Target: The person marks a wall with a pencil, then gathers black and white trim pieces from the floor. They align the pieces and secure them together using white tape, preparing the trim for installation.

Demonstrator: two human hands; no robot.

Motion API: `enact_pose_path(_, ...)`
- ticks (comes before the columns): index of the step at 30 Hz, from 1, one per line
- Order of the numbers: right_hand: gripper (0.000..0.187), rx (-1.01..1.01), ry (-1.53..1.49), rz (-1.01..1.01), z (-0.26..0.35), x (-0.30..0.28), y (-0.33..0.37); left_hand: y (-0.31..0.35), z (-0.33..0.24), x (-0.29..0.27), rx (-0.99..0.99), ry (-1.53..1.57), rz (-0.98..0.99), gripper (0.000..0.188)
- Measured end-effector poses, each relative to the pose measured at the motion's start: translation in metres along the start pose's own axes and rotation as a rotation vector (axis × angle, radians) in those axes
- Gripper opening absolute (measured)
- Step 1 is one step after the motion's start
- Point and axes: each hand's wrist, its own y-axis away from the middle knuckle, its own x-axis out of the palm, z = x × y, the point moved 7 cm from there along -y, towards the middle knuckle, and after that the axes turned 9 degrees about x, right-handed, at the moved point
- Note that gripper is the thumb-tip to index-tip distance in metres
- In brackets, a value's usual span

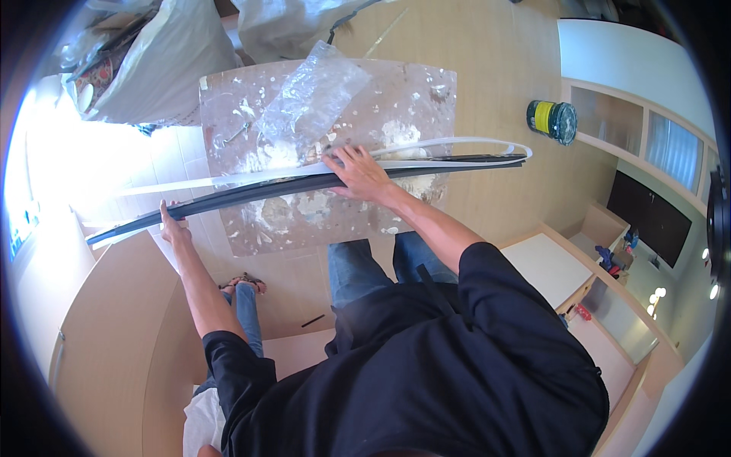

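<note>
A long, dark, slightly bent strip [263,190] stretches across the table in front of me, its ends reaching past both sides. My left hand [173,222] is closed round it near its left end. Farther along, my right hand [358,175] straddles the strip, thumb on the near side and fingers over the far side. A thin white band [228,180] runs along the far side of the dark strip, passes under my right hand and loops back at the right end. What the right fingertips pinch is partly hidden.
The paint-spattered board table [320,217] carries a crumpled clear plastic bag [312,95]. A tub with a yellow label [552,122] stands on the floor at the right. Large white sacks [171,68] fill the far left. Another person's jeans leg [248,312] shows beside my left arm, near a wooden panel [114,312].
</note>
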Motion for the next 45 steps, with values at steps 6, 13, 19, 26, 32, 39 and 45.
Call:
enact_pose_path(6, 0.079, -0.016, 0.028, 0.015, -0.023, 0.000, 0.010, -0.009, 0.016, 0.008, -0.024, 0.162, 0.079, 0.055)
enact_pose_path(13, 0.091, 0.019, 0.064, -0.017, -0.031, -0.007, 0.019, 0.012, 0.001, 0.013, 0.001, 0.156, 0.055, 0.066)
enact_pose_path(19, 0.096, 0.060, 0.088, 0.009, -0.026, -0.009, 0.017, 0.009, 0.000, -0.002, -0.026, -0.067, -0.043, 0.072)
enact_pose_path(26, 0.095, 0.064, 0.149, 0.010, -0.022, -0.013, 0.017, 0.012, 0.000, -0.008, -0.014, -0.035, -0.016, 0.075)
enact_pose_path(32, 0.093, 0.075, 0.134, 0.006, -0.021, -0.016, 0.019, 0.023, -0.003, -0.010, -0.007, 0.000, -0.015, 0.078)
enact_pose_path(39, 0.080, 0.093, 0.043, -0.046, -0.018, -0.024, 0.022, 0.003, 0.036, -0.041, -0.171, 0.053, 0.012, 0.070)
enact_pose_path(45, 0.068, 0.079, -0.012, -0.146, -0.013, -0.035, 0.023, 0.064, 0.015, -0.084, 0.030, -0.145, -0.287, 0.057)
